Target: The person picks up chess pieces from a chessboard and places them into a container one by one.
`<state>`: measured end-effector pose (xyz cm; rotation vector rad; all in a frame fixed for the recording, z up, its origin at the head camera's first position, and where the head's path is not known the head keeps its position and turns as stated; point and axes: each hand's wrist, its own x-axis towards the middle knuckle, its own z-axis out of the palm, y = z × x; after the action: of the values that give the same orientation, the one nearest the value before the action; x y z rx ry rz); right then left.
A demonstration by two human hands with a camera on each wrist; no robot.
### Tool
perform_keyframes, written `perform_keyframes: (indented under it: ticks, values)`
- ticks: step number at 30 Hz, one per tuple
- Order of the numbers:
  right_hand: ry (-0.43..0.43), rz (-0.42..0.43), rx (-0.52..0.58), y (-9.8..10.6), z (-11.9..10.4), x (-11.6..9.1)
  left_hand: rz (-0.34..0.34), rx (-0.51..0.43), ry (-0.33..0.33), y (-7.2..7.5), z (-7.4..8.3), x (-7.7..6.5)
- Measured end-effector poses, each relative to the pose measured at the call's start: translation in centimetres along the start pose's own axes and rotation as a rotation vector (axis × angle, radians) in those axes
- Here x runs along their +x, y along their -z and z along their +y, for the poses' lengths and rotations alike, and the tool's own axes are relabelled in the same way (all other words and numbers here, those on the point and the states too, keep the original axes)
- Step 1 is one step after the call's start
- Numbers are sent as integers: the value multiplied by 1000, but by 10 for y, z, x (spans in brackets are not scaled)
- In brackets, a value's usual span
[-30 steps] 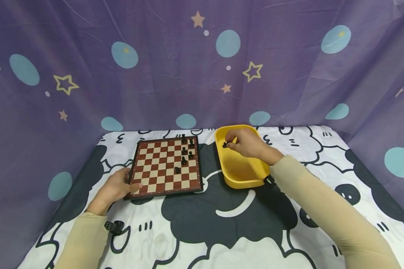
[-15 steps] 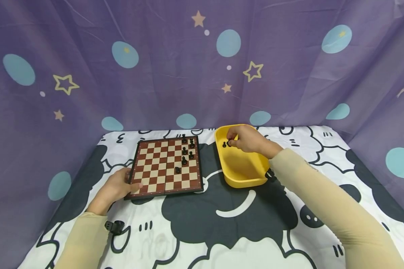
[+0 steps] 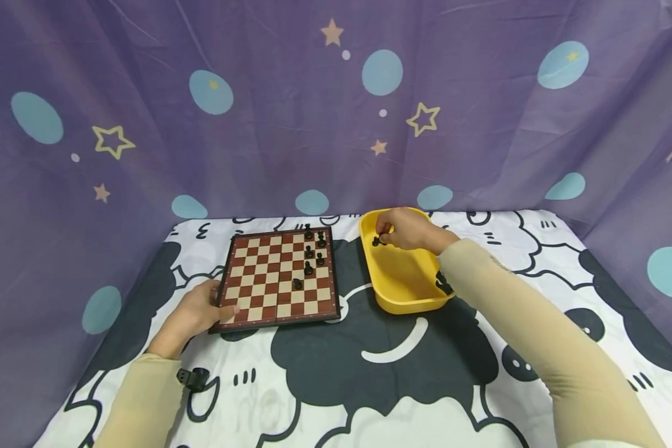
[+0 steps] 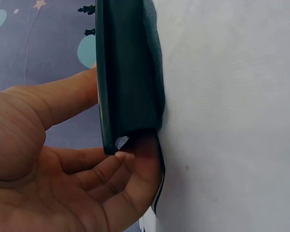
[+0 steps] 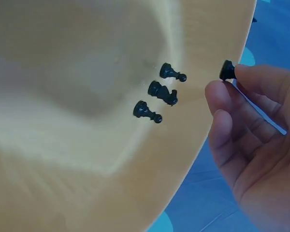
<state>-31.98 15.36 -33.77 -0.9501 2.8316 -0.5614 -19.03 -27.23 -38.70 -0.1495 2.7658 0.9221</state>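
Note:
My left hand (image 3: 193,311) grips the near left corner of a brown and cream chessboard (image 3: 252,280). In the left wrist view the thumb lies along the board's upper side and the fingers curl beneath its dark edge. Over a yellow tub (image 3: 409,307), my right hand (image 3: 410,230) pinches a black chess piece (image 5: 227,71) between thumb and forefinger. Its round base shows; the fingers hide its top. Lying in the tub in the right wrist view are a black pawn (image 5: 169,71), a black knight (image 5: 159,91) and another black pawn (image 5: 144,110).
Several black pieces (image 3: 308,269) stand on the right half of the board, one nearer the front (image 3: 297,284). The tub stands just right of the board on a sheep-patterned cloth (image 3: 325,361). A purple curtain (image 3: 280,149) hangs behind.
My right hand has shifted slightly towards the back of the tub, its forearm swinging a little left. My left hand and the board have stayed in place.

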Motion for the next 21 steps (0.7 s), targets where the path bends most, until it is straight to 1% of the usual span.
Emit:
perform_keyframes:
  ticks: [3, 6, 12, 18, 21]
  values:
    - [26, -9, -12, -3, 2, 4, 0, 4, 3, 0, 0, 1]
    - [41, -25, 0, -6, 4, 7, 1, -1, 10, -1, 0, 1]
    - [30, -68, 5, -17, 10, 14, 6, 2, 3, -1, -1, 2]
    - [79, -61, 12, -25, 13, 22, 3, 2, 7, 0, 0, 1]
    - [65, -64, -8, -30, 14, 25, -2, 6, 9, 0, 0, 1]
